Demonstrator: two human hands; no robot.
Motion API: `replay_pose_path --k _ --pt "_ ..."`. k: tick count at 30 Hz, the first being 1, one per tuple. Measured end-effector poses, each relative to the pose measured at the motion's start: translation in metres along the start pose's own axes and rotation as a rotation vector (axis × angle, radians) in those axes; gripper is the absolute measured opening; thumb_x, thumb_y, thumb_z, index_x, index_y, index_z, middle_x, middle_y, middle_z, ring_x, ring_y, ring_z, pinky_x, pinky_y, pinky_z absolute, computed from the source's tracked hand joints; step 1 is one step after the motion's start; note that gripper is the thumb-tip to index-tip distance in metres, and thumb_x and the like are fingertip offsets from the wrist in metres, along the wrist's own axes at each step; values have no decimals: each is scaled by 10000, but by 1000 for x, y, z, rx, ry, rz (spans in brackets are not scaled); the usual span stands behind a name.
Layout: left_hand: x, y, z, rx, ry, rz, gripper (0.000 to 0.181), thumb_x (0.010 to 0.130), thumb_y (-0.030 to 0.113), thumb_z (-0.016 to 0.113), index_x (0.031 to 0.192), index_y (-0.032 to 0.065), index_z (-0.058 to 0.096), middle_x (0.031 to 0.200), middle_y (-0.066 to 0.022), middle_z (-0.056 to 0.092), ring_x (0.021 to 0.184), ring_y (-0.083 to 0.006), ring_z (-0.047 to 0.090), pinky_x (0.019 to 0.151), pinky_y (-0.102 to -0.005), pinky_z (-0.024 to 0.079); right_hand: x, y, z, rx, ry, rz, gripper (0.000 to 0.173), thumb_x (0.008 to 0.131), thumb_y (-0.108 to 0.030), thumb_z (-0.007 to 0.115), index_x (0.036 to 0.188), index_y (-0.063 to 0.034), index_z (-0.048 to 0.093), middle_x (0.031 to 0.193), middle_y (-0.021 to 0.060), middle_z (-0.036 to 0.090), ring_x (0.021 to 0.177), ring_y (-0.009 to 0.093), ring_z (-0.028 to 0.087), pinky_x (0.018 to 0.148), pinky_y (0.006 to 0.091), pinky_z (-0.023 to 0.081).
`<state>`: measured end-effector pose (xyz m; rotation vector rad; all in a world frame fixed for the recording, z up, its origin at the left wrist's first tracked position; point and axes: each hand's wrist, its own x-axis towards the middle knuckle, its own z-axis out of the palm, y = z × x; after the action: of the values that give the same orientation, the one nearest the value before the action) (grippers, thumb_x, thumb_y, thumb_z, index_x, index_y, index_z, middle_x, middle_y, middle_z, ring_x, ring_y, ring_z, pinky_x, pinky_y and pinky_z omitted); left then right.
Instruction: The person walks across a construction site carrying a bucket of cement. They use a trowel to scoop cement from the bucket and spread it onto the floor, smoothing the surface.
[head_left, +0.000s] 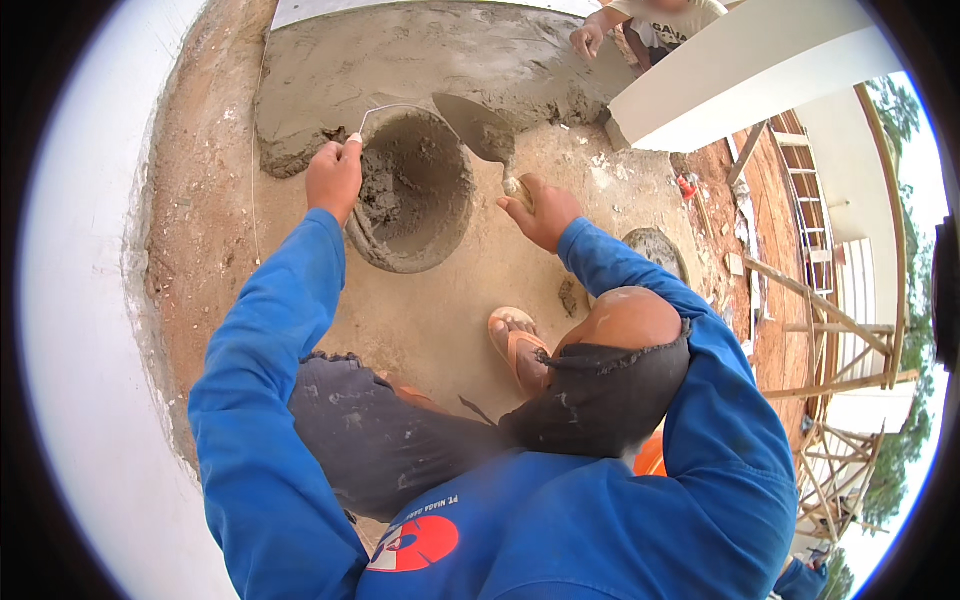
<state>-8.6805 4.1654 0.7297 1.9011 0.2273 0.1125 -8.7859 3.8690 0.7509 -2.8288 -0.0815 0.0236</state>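
Note:
My left hand (335, 177) grips the thin wire handle of a mortar-caked bucket (448, 238) at its left rim. The bucket tilts so that its inside faces me, and some wet mortar (380, 196) clings within. To the right, my right hand (545, 211) holds a pointing-type masonry trowel by its handle. The trowel's blade (480, 131) carries grey smears and points up and left, beside the bucket's rim. Beyond the bucket spreads a bed of wet mortar (420, 49) with a ragged near edge.
A string line (256, 165) runs along the left, near a white wall (82, 300). A white column (750, 75) rises at upper right, with another person's hand (589, 40) behind it. A second round container (656, 251) sits by my right forearm. Wooden props (817, 300) stand farther right.

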Motion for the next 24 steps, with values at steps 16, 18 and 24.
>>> replay_pose_path --k 16,18,24 --pt "-3 -12 -51 -91 118 43 390 877 313 591 636 23 493 577 -13 439 580 -114 392 533 -317 340 126 -95 24 -355 -293 -546 310 881 -196 586 1059 44 505 974 217 626 907 377 641 761 460 525" --pt "-2 -25 -49 -87 142 -6 384 883 308 584 635 30 491 580 -6 432 588 -105 388 538 -310 339 111 -96 66 -345 -365 -498 276 877 -137 566 1073 47 506 958 216 631 876 383 650 740 457 534" --pt "5 -36 -73 -160 123 20 307 911 272 544 725 28 553 650 52 422 639 -64 369 576 -256 320 107 -98 18 -419 -633 -564 354 906 -263 574 1073 32 472 952 234 618 832 389 648 704 448 538"
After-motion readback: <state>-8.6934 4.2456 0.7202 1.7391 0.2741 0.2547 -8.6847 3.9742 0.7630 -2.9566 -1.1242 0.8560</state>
